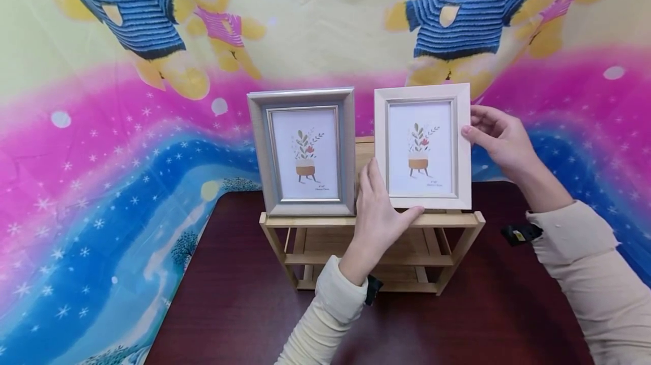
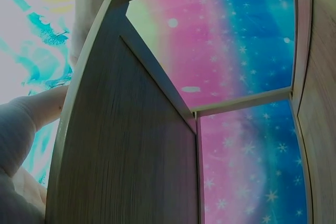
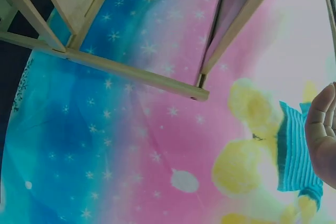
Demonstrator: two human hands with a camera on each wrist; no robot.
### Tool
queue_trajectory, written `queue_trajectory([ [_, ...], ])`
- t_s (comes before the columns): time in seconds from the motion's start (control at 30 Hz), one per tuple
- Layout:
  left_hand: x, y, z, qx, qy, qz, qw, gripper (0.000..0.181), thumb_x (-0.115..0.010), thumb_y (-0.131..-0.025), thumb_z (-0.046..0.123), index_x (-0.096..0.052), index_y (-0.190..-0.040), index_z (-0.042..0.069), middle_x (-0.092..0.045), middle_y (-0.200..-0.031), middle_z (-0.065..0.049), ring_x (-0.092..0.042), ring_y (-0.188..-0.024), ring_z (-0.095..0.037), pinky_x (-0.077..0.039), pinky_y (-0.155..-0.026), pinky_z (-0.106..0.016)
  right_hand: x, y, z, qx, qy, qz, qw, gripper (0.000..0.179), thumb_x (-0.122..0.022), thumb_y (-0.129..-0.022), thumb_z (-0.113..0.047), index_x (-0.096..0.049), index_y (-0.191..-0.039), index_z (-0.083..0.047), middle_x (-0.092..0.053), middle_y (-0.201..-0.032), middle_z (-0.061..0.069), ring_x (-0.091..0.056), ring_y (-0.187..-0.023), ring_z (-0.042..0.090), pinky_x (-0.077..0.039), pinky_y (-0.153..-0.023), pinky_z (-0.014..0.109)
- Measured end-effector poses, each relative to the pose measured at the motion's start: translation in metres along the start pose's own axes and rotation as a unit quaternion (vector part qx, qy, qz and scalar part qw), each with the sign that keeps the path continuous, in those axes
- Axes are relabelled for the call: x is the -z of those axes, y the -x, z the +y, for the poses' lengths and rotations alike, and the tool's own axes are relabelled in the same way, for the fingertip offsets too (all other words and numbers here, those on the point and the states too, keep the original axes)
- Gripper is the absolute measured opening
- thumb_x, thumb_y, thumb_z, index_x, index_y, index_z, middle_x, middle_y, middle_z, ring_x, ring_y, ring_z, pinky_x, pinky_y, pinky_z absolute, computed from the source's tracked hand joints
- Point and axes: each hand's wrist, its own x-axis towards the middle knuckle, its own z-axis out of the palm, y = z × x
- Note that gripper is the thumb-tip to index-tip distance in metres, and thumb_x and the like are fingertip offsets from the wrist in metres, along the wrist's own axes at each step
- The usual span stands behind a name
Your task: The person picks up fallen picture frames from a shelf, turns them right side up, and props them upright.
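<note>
My right hand (image 1: 500,142) pinched the right edge of the cream picture frame (image 1: 419,147), thumb on the front and fingers reaching behind. My left hand (image 1: 380,215) was spread wide at the lower left corner, fingers along the left side and thumb by the bottom edge. The cream frame stood upright at the right of the wooden rack (image 1: 368,259), above its front bar; I could not tell whether its base touched the wood. Just beside it, to the left, the grey picture frame (image 1: 305,153) stood on the rack, showing a similar plant print. The rack stood on the dark red desk (image 1: 224,297), before a cloth backdrop (image 1: 320,20) with bears.
</note>
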Motion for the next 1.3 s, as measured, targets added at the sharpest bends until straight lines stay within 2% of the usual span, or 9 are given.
queue_trajectory([
  [0.23, -0.001, 0.0, -0.001, -0.013, 0.012, 0.023, 0.9996, 0.109, -0.083, -0.062, 0.031, -0.015, -0.141, -0.002, -0.032, -0.136, -0.018, -0.043, -0.118, -0.031, -0.04, -0.096, -0.039, -0.002, 0.002, -0.006, 0.052, -0.101, 0.006, 0.9935, 0.035, -0.057, -0.085, 0.003, -0.057, -0.119, -0.005, -0.059, -0.09, 0.0, -0.056, -0.079, 0.008, -0.047, -0.068, 0.012],
  [0.4, -0.002, -0.001, -0.003, -0.03, 0.018, 0.033, 0.9988, 0.104, -0.082, -0.066, 0.022, -0.015, -0.141, -0.003, -0.031, -0.137, -0.02, -0.045, -0.117, -0.032, -0.041, -0.095, -0.038, -0.003, 0.005, -0.011, 0.08, -0.102, 0.016, 0.9914, 0.037, -0.056, -0.085, 0.006, -0.056, -0.121, -0.002, -0.058, -0.091, 0.002, -0.055, -0.08, 0.01, -0.046, -0.069, 0.012],
  [0.6, -0.003, 0.0, -0.005, -0.055, 0.018, 0.044, 0.9974, 0.1, -0.08, -0.068, 0.014, -0.014, -0.141, -0.005, -0.031, -0.137, -0.021, -0.042, -0.12, -0.031, -0.038, -0.097, -0.036, -0.003, 0.009, -0.014, 0.105, -0.146, 0.008, 0.9838, 0.038, -0.054, -0.084, 0.01, -0.055, -0.121, 0.001, -0.059, -0.093, 0.006, -0.055, -0.083, 0.013, -0.047, -0.071, 0.014],
  [0.77, -0.003, 0.001, -0.006, -0.069, 0.018, 0.048, 0.9963, 0.098, -0.079, -0.069, 0.011, -0.014, -0.141, -0.005, -0.032, -0.136, -0.021, -0.044, -0.118, -0.03, -0.04, -0.095, -0.039, -0.002, 0.011, -0.015, 0.124, -0.159, 0.001, 0.9795, 0.04, -0.054, -0.083, 0.012, -0.053, -0.122, 0.003, -0.059, -0.095, 0.007, -0.055, -0.085, 0.015, -0.047, -0.073, 0.015],
  [1.03, -0.002, 0.002, -0.01, -0.108, 0.021, 0.065, 0.9918, 0.095, -0.076, -0.069, 0.005, -0.014, -0.141, -0.006, -0.033, -0.135, -0.023, -0.047, -0.115, -0.031, -0.042, -0.092, -0.034, 0.0, 0.013, -0.014, 0.147, -0.192, -0.006, 0.9704, 0.043, -0.052, -0.081, 0.017, -0.052, -0.122, 0.006, -0.06, -0.095, 0.009, -0.057, -0.086, 0.017, -0.048, -0.074, 0.017],
  [1.2, -0.001, 0.004, -0.013, -0.14, 0.03, 0.08, 0.9864, 0.086, -0.069, -0.075, 0.005, -0.015, -0.141, -0.007, -0.035, -0.136, -0.024, -0.045, -0.119, -0.032, -0.041, -0.093, -0.036, 0.0, 0.013, -0.015, 0.148, -0.196, -0.007, 0.9694, 0.043, -0.051, -0.081, 0.018, -0.052, -0.123, 0.006, -0.06, -0.095, 0.01, -0.057, -0.086, 0.017, -0.048, -0.073, 0.017],
  [1.3, 0.0, 0.005, -0.015, -0.172, 0.027, 0.099, 0.9797, 0.074, -0.062, -0.078, 0.0, -0.021, -0.138, -0.01, -0.038, -0.134, -0.026, -0.046, -0.118, -0.032, -0.041, -0.094, -0.035, 0.0, 0.014, -0.017, 0.14, -0.181, -0.005, 0.9734, 0.043, -0.052, -0.082, 0.015, -0.052, -0.124, 0.005, -0.06, -0.097, 0.009, -0.057, -0.088, 0.017, -0.047, -0.074, 0.017],
])
